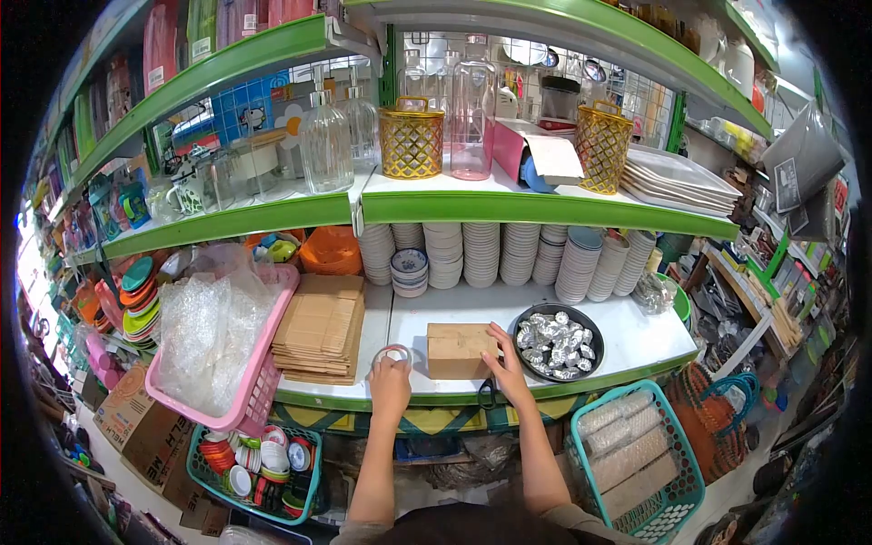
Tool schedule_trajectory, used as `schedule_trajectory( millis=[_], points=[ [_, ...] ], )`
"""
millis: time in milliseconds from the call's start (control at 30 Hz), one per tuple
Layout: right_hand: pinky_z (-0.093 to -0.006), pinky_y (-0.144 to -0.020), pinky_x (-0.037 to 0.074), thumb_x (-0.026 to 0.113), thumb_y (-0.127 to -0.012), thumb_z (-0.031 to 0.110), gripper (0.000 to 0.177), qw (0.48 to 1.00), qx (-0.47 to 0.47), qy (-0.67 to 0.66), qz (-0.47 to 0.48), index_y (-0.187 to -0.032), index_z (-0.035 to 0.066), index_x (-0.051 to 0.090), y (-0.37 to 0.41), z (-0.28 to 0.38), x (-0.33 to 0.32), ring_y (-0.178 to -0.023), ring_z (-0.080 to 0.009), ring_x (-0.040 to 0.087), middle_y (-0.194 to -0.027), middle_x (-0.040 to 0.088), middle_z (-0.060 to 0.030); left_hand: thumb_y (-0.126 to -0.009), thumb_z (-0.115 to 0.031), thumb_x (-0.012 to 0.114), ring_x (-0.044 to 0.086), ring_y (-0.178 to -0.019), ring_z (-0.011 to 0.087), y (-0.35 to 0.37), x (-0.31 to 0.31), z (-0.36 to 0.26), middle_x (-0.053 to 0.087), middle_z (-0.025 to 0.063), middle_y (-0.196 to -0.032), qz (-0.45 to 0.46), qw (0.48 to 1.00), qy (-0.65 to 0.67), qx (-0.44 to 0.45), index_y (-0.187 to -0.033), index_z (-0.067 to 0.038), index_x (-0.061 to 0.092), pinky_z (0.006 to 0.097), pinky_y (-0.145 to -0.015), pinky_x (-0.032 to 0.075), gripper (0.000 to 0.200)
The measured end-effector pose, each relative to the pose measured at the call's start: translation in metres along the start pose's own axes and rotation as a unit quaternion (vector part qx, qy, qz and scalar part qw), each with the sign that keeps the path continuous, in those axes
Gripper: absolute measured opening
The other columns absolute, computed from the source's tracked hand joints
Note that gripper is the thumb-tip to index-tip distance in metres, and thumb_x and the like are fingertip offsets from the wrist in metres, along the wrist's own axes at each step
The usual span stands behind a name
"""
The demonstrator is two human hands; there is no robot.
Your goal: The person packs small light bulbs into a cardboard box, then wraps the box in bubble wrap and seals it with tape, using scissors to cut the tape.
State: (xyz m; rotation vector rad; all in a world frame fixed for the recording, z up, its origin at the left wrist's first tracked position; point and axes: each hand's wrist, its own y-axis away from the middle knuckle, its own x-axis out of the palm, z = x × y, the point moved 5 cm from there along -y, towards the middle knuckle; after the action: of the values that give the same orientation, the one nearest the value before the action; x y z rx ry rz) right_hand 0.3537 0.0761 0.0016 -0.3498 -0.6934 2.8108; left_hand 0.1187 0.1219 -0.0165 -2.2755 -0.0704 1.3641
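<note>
My left hand (pixel 391 386) is on the white lower shelf, its fingers closed on a roll of clear tape (pixel 394 350). To the right of it, a small closed brown cardboard box (pixel 454 352) lies flat on the shelf. My right hand (pixel 510 371) grips the box's right end, with fingers at its top and side. Just below that hand, black scissors handles (pixel 489 393) show at the shelf's front edge; the blades are hidden. A round dark tray (pixel 598 350) holding many small silvery metal molds (pixel 556 341) sits right of my right hand.
A stack of flattened cardboard boxes (pixel 318 327) lies left of my left hand, beside a pink basket (pixel 263 386) of bubble wrap (pixel 213 336). Stacked white bowls (pixel 481 254) line the back. Below stand a teal basket (pixel 695 486) with wrapped packs and another teal basket (pixel 254 504) of small dishes.
</note>
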Motion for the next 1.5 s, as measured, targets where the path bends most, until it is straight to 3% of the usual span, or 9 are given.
schedule_trajectory(
  millis=[67, 200, 267, 400, 500, 567, 1133, 1333, 1500],
  points=[
    [-0.0409, -0.108, 0.027, 0.06, -0.088, 0.024, 0.049, 0.999, -0.002, 0.032, -0.032, -0.129, 0.003, 0.042, 0.002, -0.001, 0.0, -0.131, -0.0295, 0.034, -0.139, 0.038, -0.016, -0.086, -0.015, 0.059, 0.056, -0.089, 0.0329, -0.004, -0.005, -0.001, 0.058, 0.0146, -0.096, -0.061, 0.992, 0.107, 0.019, -0.099, -0.001, 0.063, 0.0434, -0.079, 0.044, 0.019],
    [-0.0419, -0.106, 0.029, 0.061, -0.087, 0.023, 0.051, 0.989, 0.007, 0.128, -0.074, -0.13, 0.002, 0.041, 0.008, 0.007, 0.0, -0.129, -0.0329, 0.036, -0.137, 0.039, -0.0182, -0.09, -0.017, 0.056, 0.059, -0.079, 0.0315, -0.009, -0.041, -0.024, 0.057, 0.0147, -0.093, -0.018, 0.974, 0.225, -0.023, -0.101, 0.001, 0.059, 0.0394, -0.07, 0.047, 0.022],
    [-0.0406, -0.104, 0.031, 0.061, -0.086, 0.021, 0.053, 0.95, -0.036, 0.286, -0.118, -0.131, 0.003, 0.039, 0.015, 0.04, 0.002, -0.124, -0.0355, 0.039, -0.135, 0.039, -0.0203, -0.089, -0.012, 0.059, 0.06, -0.073, 0.0203, -0.009, -0.054, -0.033, 0.055, 0.0122, -0.088, -0.039, 0.94, 0.339, -0.015, -0.102, 0.002, 0.059, 0.0297, -0.064, 0.047, 0.019],
    [-0.0391, -0.101, 0.035, 0.063, -0.085, 0.018, 0.049, 0.946, -0.084, 0.282, -0.135, -0.127, 0.002, 0.045, 0.02, 0.082, 0.012, -0.119, -0.0344, 0.044, -0.13, 0.046, -0.0193, -0.086, -0.009, 0.063, 0.061, -0.074, 0.0159, -0.004, -0.075, -0.052, 0.055, 0.0093, -0.088, -0.049, 0.917, 0.396, 0.031, -0.101, 0.003, 0.059, 0.0262, -0.064, 0.047, 0.019],
    [-0.0374, -0.092, 0.042, 0.065, -0.081, 0.01, 0.03, 0.978, -0.105, 0.15, -0.104, -0.109, 0.001, 0.06, 0.021, 0.111, 0.024, -0.107, -0.0303, 0.053, -0.109, 0.061, -0.0138, -0.082, -0.005, 0.067, 0.062, -0.074, 0.0155, 0.0, -0.083, -0.064, 0.056, 0.0079, -0.09, -0.038, 0.899, 0.431, 0.063, -0.103, 0.002, 0.059, 0.025, -0.065, 0.049, 0.023],
    [-0.0368, -0.091, 0.043, 0.066, -0.08, 0.009, 0.029, 0.976, -0.121, 0.15, -0.097, -0.108, 0.002, 0.062, 0.024, 0.13, 0.03, -0.104, -0.0296, 0.055, -0.108, 0.061, -0.0134, -0.078, -0.002, 0.07, 0.063, -0.075, 0.0159, 0.003, -0.091, -0.074, 0.058, 0.0083, -0.09, -0.024, 0.887, 0.452, 0.089, -0.103, 0.002, 0.06, 0.0247, -0.065, 0.051, 0.027],
    [-0.0312, -0.072, 0.046, 0.067, -0.077, 0.003, 0.037, 0.976, -0.153, 0.116, -0.103, -0.113, 0.001, 0.061, 0.038, 0.172, 0.039, -0.077, -0.0232, 0.057, -0.084, 0.058, -0.0113, -0.067, 0.001, 0.072, 0.064, -0.073, 0.0232, 0.025, -0.128, -0.103, 0.063, 0.0094, -0.086, -0.088, 0.917, 0.293, 0.254, -0.09, -0.001, 0.063, 0.031, -0.064, 0.052, 0.025],
    [-0.0275, -0.069, 0.046, 0.067, -0.074, -0.002, 0.038, 0.969, -0.16, 0.14, -0.123, -0.112, -0.002, 0.061, 0.041, 0.176, 0.036, -0.074, -0.0174, 0.056, -0.085, 0.059, -0.0102, -0.065, -0.004, 0.073, 0.064, -0.073, 0.0251, 0.029, -0.13, -0.105, 0.064, 0.0067, -0.082, -0.095, 0.917, 0.25, 0.297, -0.083, -0.003, 0.064, 0.0328, -0.064, 0.052, 0.02],
    [-0.0285, -0.067, 0.047, 0.068, -0.074, -0.001, 0.037, 0.962, -0.182, 0.139, -0.146, -0.11, -0.001, 0.062, 0.044, 0.182, 0.034, -0.071, -0.0191, 0.056, -0.086, 0.06, -0.0108, -0.066, -0.007, 0.07, 0.062, -0.08, 0.0228, 0.035, -0.129, -0.106, 0.061, 0.0032, -0.084, -0.088, 0.915, 0.205, 0.336, -0.08, -0.006, 0.065, 0.0345, -0.07, 0.052, 0.016]
  ],
)
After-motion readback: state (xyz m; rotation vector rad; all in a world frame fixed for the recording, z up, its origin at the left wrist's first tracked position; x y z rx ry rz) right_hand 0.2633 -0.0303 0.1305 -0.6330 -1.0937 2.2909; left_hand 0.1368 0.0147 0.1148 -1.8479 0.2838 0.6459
